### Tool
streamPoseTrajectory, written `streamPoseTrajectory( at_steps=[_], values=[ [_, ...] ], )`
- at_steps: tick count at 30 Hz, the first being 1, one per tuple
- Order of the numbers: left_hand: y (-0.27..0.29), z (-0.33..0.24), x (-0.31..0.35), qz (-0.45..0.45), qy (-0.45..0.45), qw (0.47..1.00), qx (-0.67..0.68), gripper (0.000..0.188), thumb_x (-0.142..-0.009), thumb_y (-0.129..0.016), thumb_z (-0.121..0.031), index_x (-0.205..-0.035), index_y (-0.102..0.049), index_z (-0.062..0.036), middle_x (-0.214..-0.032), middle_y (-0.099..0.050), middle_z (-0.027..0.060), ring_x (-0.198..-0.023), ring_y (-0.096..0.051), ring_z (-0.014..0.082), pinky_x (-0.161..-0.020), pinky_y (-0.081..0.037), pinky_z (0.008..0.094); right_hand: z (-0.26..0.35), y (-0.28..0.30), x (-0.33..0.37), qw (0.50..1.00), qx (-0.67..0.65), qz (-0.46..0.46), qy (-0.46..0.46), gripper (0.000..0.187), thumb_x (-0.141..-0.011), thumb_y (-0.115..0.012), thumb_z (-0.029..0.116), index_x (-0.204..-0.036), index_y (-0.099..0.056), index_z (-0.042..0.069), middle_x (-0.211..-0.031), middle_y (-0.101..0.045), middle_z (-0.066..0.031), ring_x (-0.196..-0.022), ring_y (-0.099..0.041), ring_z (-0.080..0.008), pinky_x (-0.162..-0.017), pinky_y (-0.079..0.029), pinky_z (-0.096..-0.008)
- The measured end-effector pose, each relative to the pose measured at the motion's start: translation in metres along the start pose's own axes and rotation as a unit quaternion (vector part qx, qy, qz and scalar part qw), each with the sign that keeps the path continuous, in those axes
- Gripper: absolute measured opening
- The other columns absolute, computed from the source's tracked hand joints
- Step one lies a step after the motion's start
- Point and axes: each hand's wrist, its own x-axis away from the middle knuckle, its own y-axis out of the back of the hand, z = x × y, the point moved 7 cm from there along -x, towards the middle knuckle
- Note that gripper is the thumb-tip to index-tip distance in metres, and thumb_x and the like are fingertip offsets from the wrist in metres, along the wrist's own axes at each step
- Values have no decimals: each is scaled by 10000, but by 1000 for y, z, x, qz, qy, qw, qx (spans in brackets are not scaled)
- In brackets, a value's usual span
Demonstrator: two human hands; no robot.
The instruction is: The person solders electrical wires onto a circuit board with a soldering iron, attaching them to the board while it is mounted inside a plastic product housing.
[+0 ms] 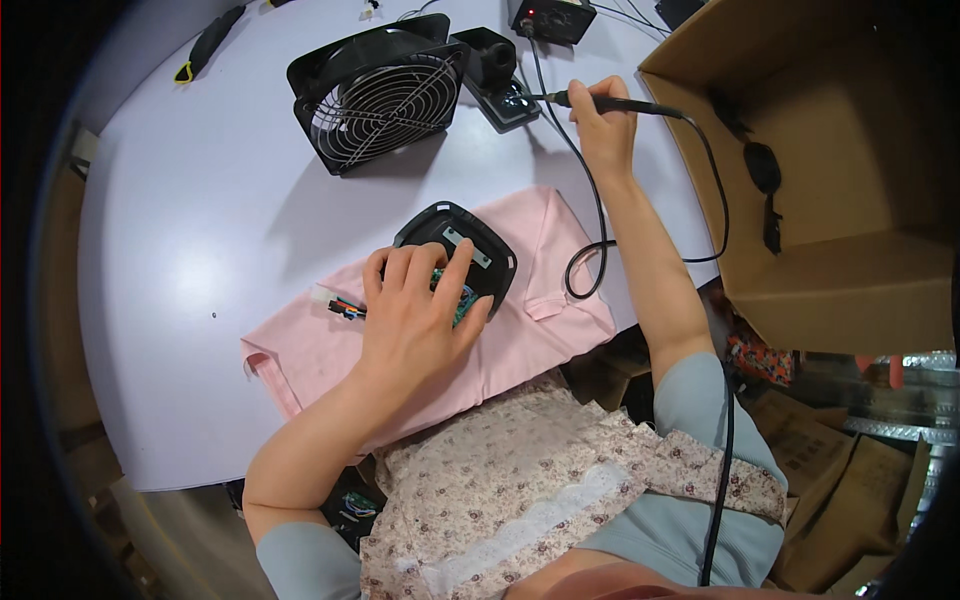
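Observation:
My left hand (408, 305) lies over a black plastic housing (503, 254), steadying it with curled fingers and the thumb. The index finger reaches beside a pale metal strip (467, 247) inside it. Part of a green circuit board (466, 303) shows between thumb and index; the rest is under the hand. Coloured wires with a white connector (338, 304) stick out to the left. A folded pink cloth (520, 350) lies beneath. My right hand (607, 125) is closed around a soldering iron (625, 104). Its tip meets the small tray of a black iron stand (512, 102).
A black fan with a wire guard (390, 115) stands behind the housing. A black power unit (553, 18) sits at the back. The iron's cord (718, 190) loops by my right forearm. An open cardboard box (830, 190) stands right. Black-handled pliers (208, 45) lie far left.

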Motion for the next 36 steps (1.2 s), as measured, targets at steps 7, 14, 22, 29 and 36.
streamPoseTrajectory(
  at_steps=[7, 14, 22, 29, 36],
  values=[
    [0, -1, -1, 1, -3, 1000, -3, 582, -782, -796, -281, -1280, -616, -40, -1097, -568, 118, -1047, -523, 300, -987, -361, 492, -6, -3, 5, 999, -38, 3, -4, 295, -911, -738, 232, -790, -546, 44, -655, -614, -41, -612, -543, -102, -578, -443, -289],
    [0, -2, -2, -4, -5, 1000, -5, 572, -779, -796, -280, -1268, -626, -38, -1086, -571, 112, -1035, -526, 299, -983, -364, 482, -14, 4, 7, 999, 3, -32, 25, 307, -902, -762, 243, -800, -569, 26, -684, -618, -44, -637, -538, -103, -593, -455, -306],
    [2, -4, -4, -4, -6, 1000, -11, 555, -787, -784, -286, -1257, -634, -31, -1084, -576, 114, -1036, -531, 302, -984, -363, 481, -18, 2, 8, 999, -42, 21, 13, 270, -924, -758, 210, -828, -560, 53, -689, -611, -12, -627, -516, -55, -574, -391, -229],
    [-1, -4, -2, 4, -10, 1000, -26, 550, -813, -768, -289, -1296, -636, -62, -1097, -578, 119, -1038, -530, 318, -986, -365, 478, 3, 8, 12, 999, -8, -14, 31, 281, -914, -782, 217, -836, -570, 51, -724, -611, -10, -636, -503, -70, -582, -397, -257],
    [-3, -7, -2, 4, -18, 999, -41, 557, -821, -770, -307, -1308, -636, -73, -1107, -582, 117, -1039, -529, 316, -986, -366, 474, 7, -10, -5, 992, -107, -23, 69, 235, -934, -768, 190, -954, -593, 34, -785, -621, -7, -655, -532, -62, -580, -439, -224]
  ],
)
